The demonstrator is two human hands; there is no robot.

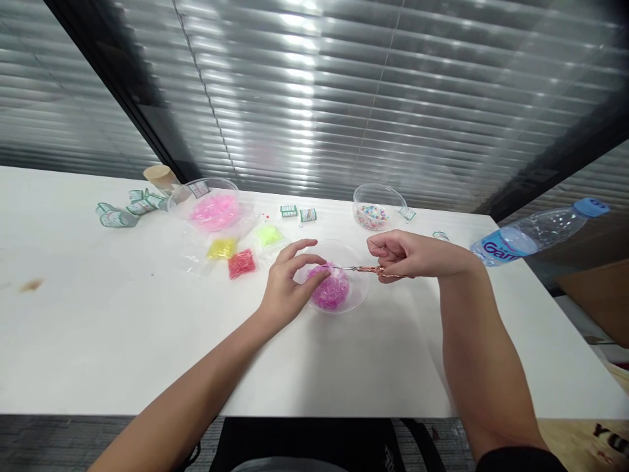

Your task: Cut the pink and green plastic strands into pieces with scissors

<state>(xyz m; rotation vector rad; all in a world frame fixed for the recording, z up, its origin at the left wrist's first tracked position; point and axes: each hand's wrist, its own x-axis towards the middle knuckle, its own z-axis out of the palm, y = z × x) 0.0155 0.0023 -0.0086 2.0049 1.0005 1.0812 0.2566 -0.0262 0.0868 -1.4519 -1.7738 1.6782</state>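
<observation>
My right hand (407,254) is closed around the handles of a small pair of copper-coloured scissors (368,269), whose thin silver blades point left. At the blade tips, my left hand (289,282) brings thumb and index finger together in a pinch, its other fingers loosely curved. Whatever lies between those fingertips is too small to make out. Below both hands stands a clear round bowl (361,298) with a heap of purple-pink small pieces (331,293) in it, partly hidden by the left thumb and the scissors.
Left of the bowl lie small bags of yellow (222,248), red (242,263) and lime bits (269,235). Behind them sits a clear bowl (228,182) with pink material. Another bowl (381,189) holds multicoloured beads. A plastic bottle (535,233) lies at the right; printed wrappers (115,215) lie left.
</observation>
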